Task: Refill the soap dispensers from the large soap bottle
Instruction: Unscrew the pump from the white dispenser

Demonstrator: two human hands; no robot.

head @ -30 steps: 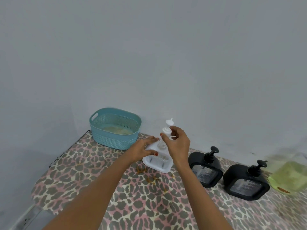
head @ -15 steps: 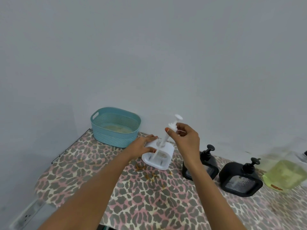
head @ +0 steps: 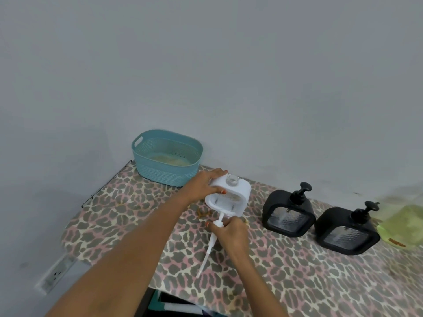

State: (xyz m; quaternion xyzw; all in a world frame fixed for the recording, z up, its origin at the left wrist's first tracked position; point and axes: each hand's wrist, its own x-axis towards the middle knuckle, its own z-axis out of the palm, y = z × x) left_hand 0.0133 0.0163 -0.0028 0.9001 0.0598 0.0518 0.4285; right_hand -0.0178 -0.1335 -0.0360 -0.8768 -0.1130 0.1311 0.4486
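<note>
A white soap dispenser (head: 238, 197) stands on the leopard-print table (head: 297, 271), its clear neck open at the top. My left hand (head: 203, 185) grips its left side. My right hand (head: 231, 229) holds the white pump (head: 211, 242), which is out of the dispenser; its long tube slants down to the tabletop in front. Two black soap dispensers (head: 287, 212) (head: 348, 229) with pumps in place stand to the right. The large soap bottle (head: 402, 223), holding yellow-green liquid, is blurred at the far right edge.
A teal perforated basket (head: 167, 157) sits at the table's back left against the grey wall. The table's left edge drops off near a wall socket strip (head: 56, 274). Small orange-brown smears (head: 203, 212) mark the cloth beside the white dispenser.
My right hand has pulled the pump out of the white dispenser and brought it down in front, onto the table. My left hand has stayed on the dispenser.
</note>
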